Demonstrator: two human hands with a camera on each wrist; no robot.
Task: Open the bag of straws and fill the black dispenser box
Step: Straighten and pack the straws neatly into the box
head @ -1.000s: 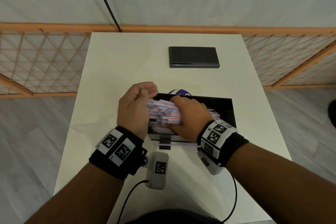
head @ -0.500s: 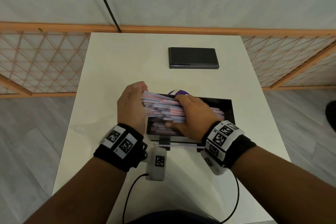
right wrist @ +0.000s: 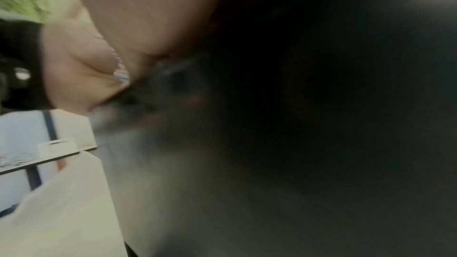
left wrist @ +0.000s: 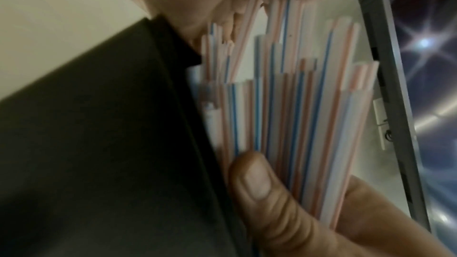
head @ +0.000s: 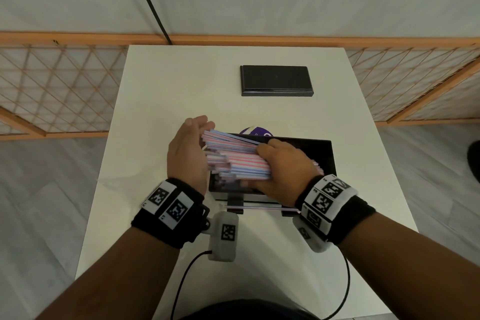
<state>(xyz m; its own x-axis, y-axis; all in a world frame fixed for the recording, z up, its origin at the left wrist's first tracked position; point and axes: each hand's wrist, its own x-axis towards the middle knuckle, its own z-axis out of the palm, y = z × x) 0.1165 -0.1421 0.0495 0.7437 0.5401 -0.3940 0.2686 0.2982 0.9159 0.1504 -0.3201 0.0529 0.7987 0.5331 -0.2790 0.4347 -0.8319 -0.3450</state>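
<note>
The black dispenser box (head: 326,156) stands open at the middle of the white table. My right hand (head: 283,163) grips a thick bundle of red- and blue-striped straws (head: 233,161) over the box, with the bundle's left end raised past the box's left wall. My left hand (head: 188,149) lies with its palm against the bundle's left ends, fingers fairly straight. In the left wrist view the straws (left wrist: 284,105) run up to my left palm, and a thumb (left wrist: 257,179) pinches them beside the box wall (left wrist: 99,144). The right wrist view is dark and blurred.
The box's black lid (head: 276,80) lies flat at the back of the table (head: 155,101). A bit of purple and white bag (head: 255,131) shows just behind the box. One straw (head: 259,208) lies in the front dispensing tray. Wooden lattice panels flank the table.
The bundle has risen out of the box and shifted left, left end up. My left hand has uncurled from a loose fist and now lies against the straw ends.
</note>
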